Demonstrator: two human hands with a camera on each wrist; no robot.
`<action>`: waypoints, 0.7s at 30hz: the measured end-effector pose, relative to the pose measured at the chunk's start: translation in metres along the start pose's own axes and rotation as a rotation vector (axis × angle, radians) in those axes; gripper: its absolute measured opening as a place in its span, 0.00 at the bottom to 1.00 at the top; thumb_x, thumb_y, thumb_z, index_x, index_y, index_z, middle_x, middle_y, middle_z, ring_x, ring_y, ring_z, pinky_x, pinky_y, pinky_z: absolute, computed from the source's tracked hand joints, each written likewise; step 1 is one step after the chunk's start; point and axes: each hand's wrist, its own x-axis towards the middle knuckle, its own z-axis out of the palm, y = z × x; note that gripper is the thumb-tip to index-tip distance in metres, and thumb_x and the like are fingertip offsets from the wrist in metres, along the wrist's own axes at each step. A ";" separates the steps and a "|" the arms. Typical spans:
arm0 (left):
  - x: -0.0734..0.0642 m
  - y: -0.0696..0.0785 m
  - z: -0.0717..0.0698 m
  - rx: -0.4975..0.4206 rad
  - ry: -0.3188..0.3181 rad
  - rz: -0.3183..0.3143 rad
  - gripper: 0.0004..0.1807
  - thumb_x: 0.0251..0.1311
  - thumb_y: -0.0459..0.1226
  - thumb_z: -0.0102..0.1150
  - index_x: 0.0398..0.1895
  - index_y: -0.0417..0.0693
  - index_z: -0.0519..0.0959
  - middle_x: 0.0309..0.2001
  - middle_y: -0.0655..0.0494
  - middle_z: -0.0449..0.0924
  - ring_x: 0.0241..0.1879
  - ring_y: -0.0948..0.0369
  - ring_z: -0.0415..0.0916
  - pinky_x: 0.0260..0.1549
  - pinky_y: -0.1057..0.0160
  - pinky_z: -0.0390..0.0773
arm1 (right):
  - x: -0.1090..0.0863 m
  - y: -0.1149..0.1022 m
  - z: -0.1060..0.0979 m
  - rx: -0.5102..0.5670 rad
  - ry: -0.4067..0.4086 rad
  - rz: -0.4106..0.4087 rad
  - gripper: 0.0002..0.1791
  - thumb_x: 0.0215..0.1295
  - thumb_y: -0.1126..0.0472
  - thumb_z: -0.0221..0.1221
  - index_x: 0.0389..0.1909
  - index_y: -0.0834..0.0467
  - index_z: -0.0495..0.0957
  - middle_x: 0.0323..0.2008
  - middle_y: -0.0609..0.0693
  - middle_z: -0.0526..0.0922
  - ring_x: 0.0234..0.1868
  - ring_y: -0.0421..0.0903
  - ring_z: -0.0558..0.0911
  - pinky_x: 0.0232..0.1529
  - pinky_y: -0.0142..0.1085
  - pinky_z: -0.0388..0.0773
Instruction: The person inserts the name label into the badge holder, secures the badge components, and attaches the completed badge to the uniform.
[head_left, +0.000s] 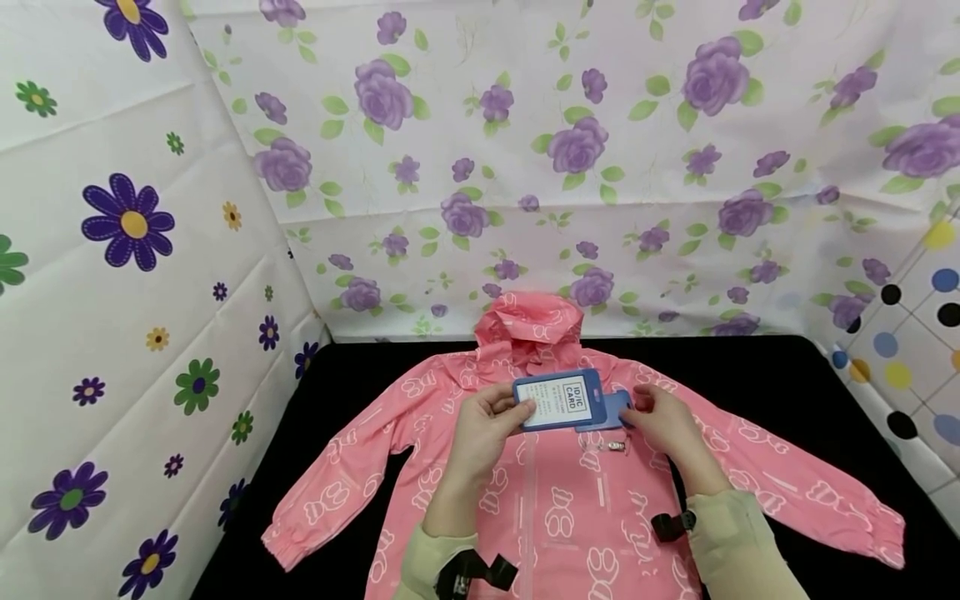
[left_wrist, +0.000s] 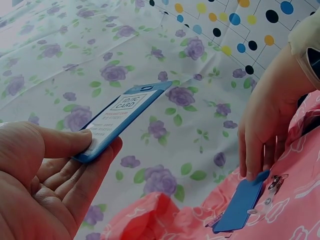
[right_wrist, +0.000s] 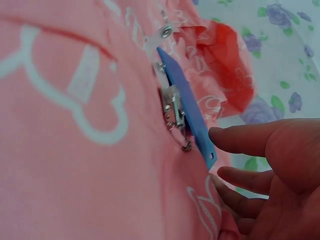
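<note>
My left hand [head_left: 480, 429] pinches a blue ID card holder [head_left: 551, 402] with a white "ID/IC CARD" insert, thumb on its face and fingers behind, lifted over the jacket. To its right, my right hand [head_left: 663, 425] has thumb and fingertips at the end of a flat blue plastic piece [left_wrist: 239, 206], which has a small slot near that end. This piece lies low over the chest of a pink hooded jacket [head_left: 450, 417]. Beside it on the fabric are metal badge clips [right_wrist: 174, 107] with clear straps. In the head view the card holder partly covers the blue piece.
The jacket is spread with sleeves out on a black tabletop [head_left: 360, 367], its hood [head_left: 528, 312] toward the back. Flower-print sheeting [head_left: 480, 167] stands behind and to the left. A polka-dot sheet [head_left: 922, 333] borders the right side.
</note>
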 end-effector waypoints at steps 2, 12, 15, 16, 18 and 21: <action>0.000 -0.001 -0.001 0.000 0.001 -0.002 0.14 0.69 0.28 0.68 0.55 0.28 0.84 0.41 0.42 0.88 0.37 0.60 0.89 0.42 0.61 0.90 | 0.002 0.001 0.001 -0.003 -0.004 0.001 0.36 0.71 0.54 0.68 0.71 0.71 0.71 0.53 0.67 0.83 0.51 0.60 0.81 0.59 0.57 0.79; 0.000 -0.003 -0.002 0.027 0.009 0.007 0.15 0.70 0.29 0.68 0.57 0.29 0.84 0.43 0.40 0.89 0.39 0.58 0.90 0.42 0.61 0.90 | 0.004 0.004 0.000 -0.014 -0.014 0.003 0.33 0.69 0.53 0.70 0.66 0.70 0.75 0.45 0.60 0.85 0.43 0.54 0.81 0.49 0.48 0.78; 0.001 -0.003 -0.003 0.034 0.005 0.009 0.15 0.70 0.29 0.68 0.57 0.30 0.84 0.43 0.40 0.89 0.39 0.57 0.90 0.42 0.61 0.90 | 0.005 0.006 -0.001 -0.005 -0.013 0.008 0.31 0.70 0.54 0.70 0.65 0.69 0.76 0.45 0.61 0.85 0.44 0.55 0.82 0.49 0.49 0.78; 0.001 -0.003 -0.003 0.032 0.004 0.009 0.15 0.70 0.29 0.68 0.57 0.30 0.84 0.43 0.40 0.89 0.39 0.57 0.90 0.42 0.61 0.90 | 0.005 0.007 -0.001 -0.002 -0.017 0.011 0.31 0.70 0.53 0.70 0.65 0.69 0.76 0.46 0.61 0.85 0.44 0.55 0.82 0.49 0.49 0.79; 0.001 -0.003 -0.003 0.027 0.005 0.006 0.15 0.70 0.28 0.68 0.57 0.30 0.84 0.43 0.40 0.89 0.39 0.58 0.90 0.42 0.61 0.90 | 0.006 0.008 -0.001 0.005 -0.025 0.017 0.31 0.70 0.53 0.70 0.64 0.69 0.76 0.47 0.62 0.85 0.45 0.55 0.82 0.50 0.50 0.79; 0.001 -0.003 -0.003 0.019 0.005 0.007 0.15 0.70 0.28 0.68 0.57 0.30 0.84 0.43 0.40 0.89 0.39 0.58 0.90 0.42 0.61 0.90 | 0.006 0.008 -0.002 0.015 -0.039 0.029 0.30 0.71 0.53 0.70 0.63 0.69 0.76 0.48 0.62 0.85 0.46 0.55 0.83 0.51 0.50 0.80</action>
